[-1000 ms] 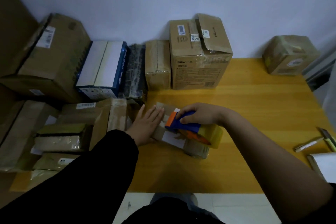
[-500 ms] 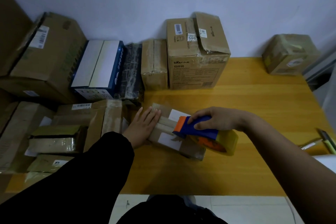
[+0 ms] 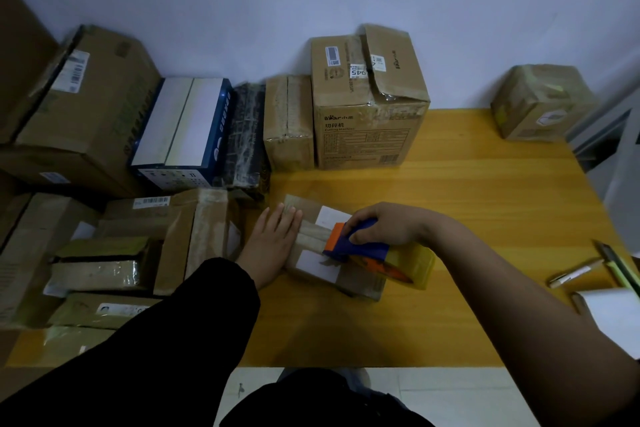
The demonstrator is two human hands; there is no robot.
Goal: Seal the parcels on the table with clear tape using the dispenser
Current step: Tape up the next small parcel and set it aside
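While the small parcel (image 3: 332,253) lies mid-counter (image 3: 485,204), left hand (image 3: 273,246) presses it flat, fingers straight; right hand (image 3: 384,227) grips the tape dispenser (image 3: 367,251) on top, mid-strip. Next probably pull rightward and cut. Stacked boxes (image 3: 367,104) crowd far-left; pens (image 3: 575,274) lie right.

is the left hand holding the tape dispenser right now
No, the left hand lies flat with straight fingers on the small parcel, while the right hand grips the tape dispenser.
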